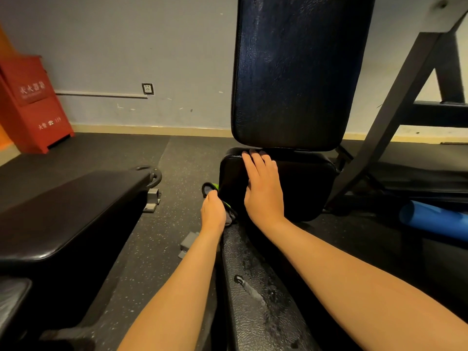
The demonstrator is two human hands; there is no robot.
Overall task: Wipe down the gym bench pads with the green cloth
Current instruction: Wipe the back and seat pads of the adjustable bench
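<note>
Left hand clenches green cloth at seat pad's nine o'clock; right hand lies flat, fingers released; backrest pad seems wiped.

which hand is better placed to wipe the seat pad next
Left. The left hand grips the green cloth right at the left side of the seat pad, so it can likely wipe at once. The right hand lies flat on the pad, fingers straight, with no cloth.
</note>
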